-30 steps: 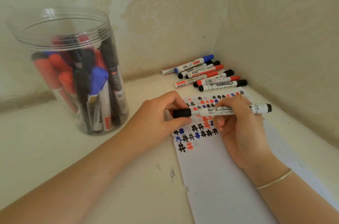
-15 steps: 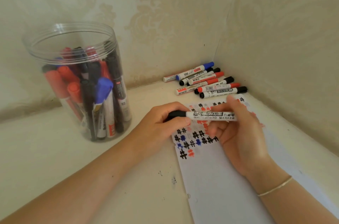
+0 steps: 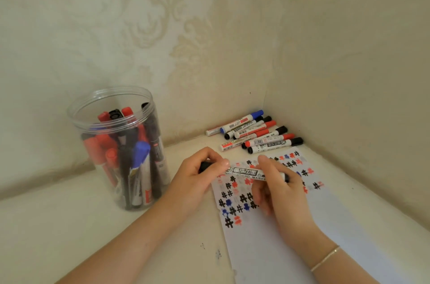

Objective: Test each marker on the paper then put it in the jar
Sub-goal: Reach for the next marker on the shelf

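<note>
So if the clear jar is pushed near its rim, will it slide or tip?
The jar is tall for its base, so it may tip. The markers inside stand upright and add weight, which probably steadies it. Its smooth plastic wall may feel slippery.

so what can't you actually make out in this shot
Head view only:
- Held marker: its cap end sits inside the left hand, so cap on or off is hidden; the right hand covers the other end.
- Some marks on the paper: under both hands.
- Jar: rear markers are hidden by the front ones.
- Loose markers: labels are too small.
</note>
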A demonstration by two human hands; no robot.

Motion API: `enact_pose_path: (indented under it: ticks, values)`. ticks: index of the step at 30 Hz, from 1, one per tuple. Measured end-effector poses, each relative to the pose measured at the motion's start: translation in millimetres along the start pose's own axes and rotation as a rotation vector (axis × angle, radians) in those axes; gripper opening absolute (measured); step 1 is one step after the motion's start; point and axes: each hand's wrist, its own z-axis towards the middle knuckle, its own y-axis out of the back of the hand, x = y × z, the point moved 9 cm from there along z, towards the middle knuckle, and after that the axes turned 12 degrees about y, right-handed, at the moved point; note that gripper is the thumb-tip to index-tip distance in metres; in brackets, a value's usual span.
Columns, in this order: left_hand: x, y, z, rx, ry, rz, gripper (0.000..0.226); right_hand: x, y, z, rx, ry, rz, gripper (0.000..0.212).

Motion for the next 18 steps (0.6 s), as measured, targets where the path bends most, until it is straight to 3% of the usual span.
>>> enact_pose_path:
  ticks: [6,9,11,14,16,18]
  values:
    - [-93,15,-43,-0.391,-0.438,0.388,0.032,9,-16,4,0.036,-0.025,-0.046,0.055]
    - [-136,35,-68,-0.561,-0.631,0.504,0.027,13,-15,28,0.047,-0.017,-0.15,0.038]
    - [-162,58,-89,-0.664,-0.742,0.461,0.025,24,-7,56,0.121,0.139,-0.606,0.018]
    - [-189,96,-117,-0.803,-0.836,0.393,0.029,21,-18,84,0.377,0.375,-1.45,0.039]
    - [-199,116,-128,-0.912,-0.827,0.442,0.031,14,-25,92,0.464,0.408,-1.681,0.042]
    - [-203,132,-130,-0.99,-0.78,0.52,0.032,10,-35,98,0.528,0.424,-1.751,0.037]
